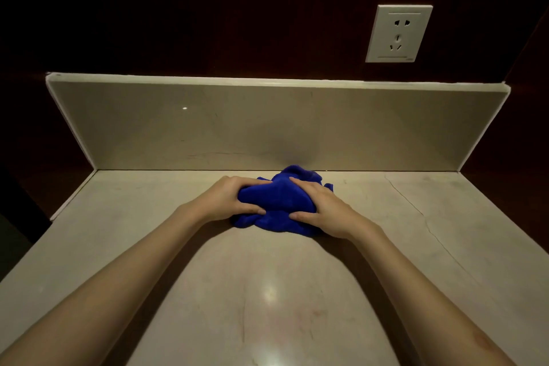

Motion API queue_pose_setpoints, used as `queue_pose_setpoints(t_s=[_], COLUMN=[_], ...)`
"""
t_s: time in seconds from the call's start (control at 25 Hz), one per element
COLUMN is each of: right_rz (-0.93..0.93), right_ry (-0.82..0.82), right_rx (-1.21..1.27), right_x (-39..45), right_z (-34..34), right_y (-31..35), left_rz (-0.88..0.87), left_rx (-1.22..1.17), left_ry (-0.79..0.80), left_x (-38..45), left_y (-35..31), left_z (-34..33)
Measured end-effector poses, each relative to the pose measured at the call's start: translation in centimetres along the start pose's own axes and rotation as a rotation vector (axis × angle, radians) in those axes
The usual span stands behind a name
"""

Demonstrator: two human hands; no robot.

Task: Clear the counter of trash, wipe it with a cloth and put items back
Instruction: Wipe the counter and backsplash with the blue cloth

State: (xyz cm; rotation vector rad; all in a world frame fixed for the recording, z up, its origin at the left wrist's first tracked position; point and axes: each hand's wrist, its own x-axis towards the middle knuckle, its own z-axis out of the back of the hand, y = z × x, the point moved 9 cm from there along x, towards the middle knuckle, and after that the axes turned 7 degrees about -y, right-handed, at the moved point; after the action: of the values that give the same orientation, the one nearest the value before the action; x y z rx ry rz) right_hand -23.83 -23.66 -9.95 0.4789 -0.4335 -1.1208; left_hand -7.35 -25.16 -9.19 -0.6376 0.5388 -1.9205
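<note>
A bright blue cloth (pixel 276 202), a pale beige worktop (pixel 267 291) with thin dark lines, a white socket (pixel 398 33), a dark brown wall (pixel 208 9)

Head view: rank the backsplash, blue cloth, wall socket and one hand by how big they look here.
1. Backsplash, by far the largest.
2. Blue cloth.
3. Wall socket and the right hand or left hand look about alike; the socket sits farther from the camera, so I won't rank them.

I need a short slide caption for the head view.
Both hands grip a bunched blue cloth on the beige counter.
</note>
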Motion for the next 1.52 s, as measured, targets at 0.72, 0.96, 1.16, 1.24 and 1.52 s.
queue_pose_setpoints(t_s=[0.72,0.96,1.16,1.24,1.52], right_rz=[-0.038,-0.011,0.016,0.031,0.088], right_ry=[-0.059,-0.030,-0.015,-0.004,0.026], right_rx=[0.015,-0.003,-0.017,-0.028,-0.041], right_x=[1.7,-3.5,-9.1,-11.4,-18.0], right_z=[-0.7,-2.1,-3.4,-3.8,-5.3], right_y=[0.6,3.0,5.4,6.4,9.5], left_rz=[0.012,0.051,0.058,0.062,0.102], left_rx=[-0.026,-0.041,-0.045,-0.057,-0.064], left_ry=[-0.004,0.004,-0.005,-0.014,-0.060], left_x=[-0.1,-5.9,-11.8,-14.2,-21.8], left_y=[1.5,0.1,-2.0,-3.0,-5.8], left_z=[0.8,0.3,0.1,0.0,-0.1])
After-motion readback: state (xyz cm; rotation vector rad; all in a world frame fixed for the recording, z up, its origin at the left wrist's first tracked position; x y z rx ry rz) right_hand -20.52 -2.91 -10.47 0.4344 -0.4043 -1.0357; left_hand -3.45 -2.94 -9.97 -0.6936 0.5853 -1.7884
